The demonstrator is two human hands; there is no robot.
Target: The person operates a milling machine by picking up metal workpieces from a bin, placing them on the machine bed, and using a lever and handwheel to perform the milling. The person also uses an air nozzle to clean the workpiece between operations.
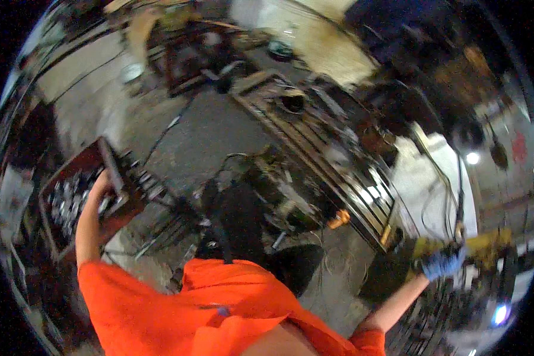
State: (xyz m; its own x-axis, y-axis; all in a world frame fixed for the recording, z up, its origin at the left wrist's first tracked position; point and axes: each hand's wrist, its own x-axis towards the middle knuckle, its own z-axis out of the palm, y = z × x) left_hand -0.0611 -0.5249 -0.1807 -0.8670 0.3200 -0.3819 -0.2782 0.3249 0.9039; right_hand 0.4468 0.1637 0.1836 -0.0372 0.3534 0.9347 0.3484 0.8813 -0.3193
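At box edge (116, 172), left hand (102, 183)

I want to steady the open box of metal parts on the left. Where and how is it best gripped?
Probably by the right-hand wall of the box, coming from the right: its long straight edge seems to stand above the metal parts, so fingers could hook over it. The left hand reaches in beside that wall, so leave that stretch free. Blur hides finer detail.

The place looks like a metalworking workshop: a brown bin (114, 170) full of small metal parts (65, 204), a long slotted tabletop (362, 200), a hanging cable (460, 193) and a grimy, stained floor (340, 267).
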